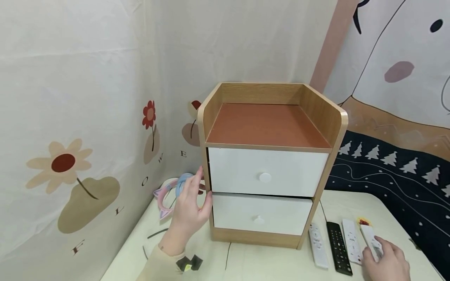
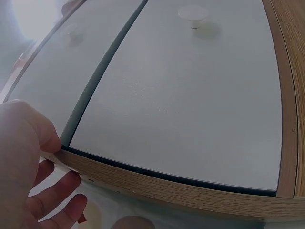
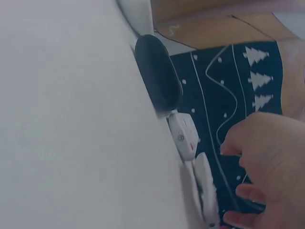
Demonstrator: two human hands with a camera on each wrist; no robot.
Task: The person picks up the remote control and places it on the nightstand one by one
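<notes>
A wooden cabinet [image 1: 267, 125] has two white drawers; the upper drawer [image 1: 242, 171] sits slightly crooked above the lower drawer [image 1: 232, 210]. Along its left side my left hand [image 1: 191, 203] extends its fingers, the thumb tip at the front edge, as the left wrist view also shows. My right hand [image 1: 390, 261] is over the near end of a white remote control [image 1: 370, 238]. In the right wrist view, its fingers [image 3: 248, 193] are spread from the thumb, above the row of remotes. Left of it lie another white remote [image 1: 351, 240], a black remote [image 1: 338, 246] and a further white remote [image 1: 318, 249].
Cat-ear headbands [image 1: 165, 197] and a blue band [image 1: 183, 181] lie behind my left hand. A small yellow-and-red item [image 1: 363, 221] is at the far end of the rightmost remote. Printed cloth [image 1: 393, 175] hangs behind the pale table [image 1: 260, 263].
</notes>
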